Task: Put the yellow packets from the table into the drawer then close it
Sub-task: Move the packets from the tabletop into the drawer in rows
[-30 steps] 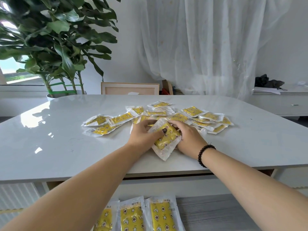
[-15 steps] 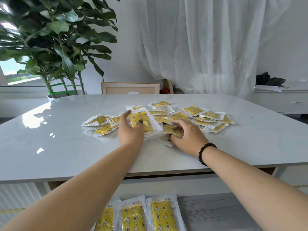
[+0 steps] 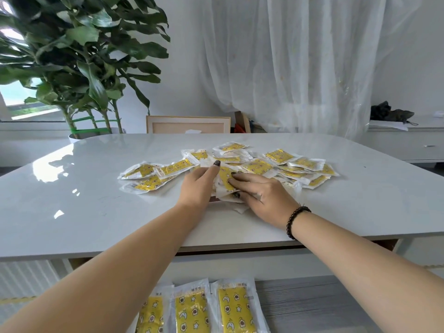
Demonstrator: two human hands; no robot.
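Yellow packets (image 3: 278, 156) piled mid-table (image 3: 72, 200), bare margin toward near edge; left hand (image 3: 198, 186) and right hand (image 3: 262, 197) pinch a small stack (image 3: 224, 179) between them.

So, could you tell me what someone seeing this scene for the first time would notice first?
The eye goes to the heap of yellow packets spread across the middle of the white table, with the left hand and right hand gathering a small stack at its near edge. Below the table's front edge, three more packets lie side by side in the open drawer. A big leafy plant fills the far left.
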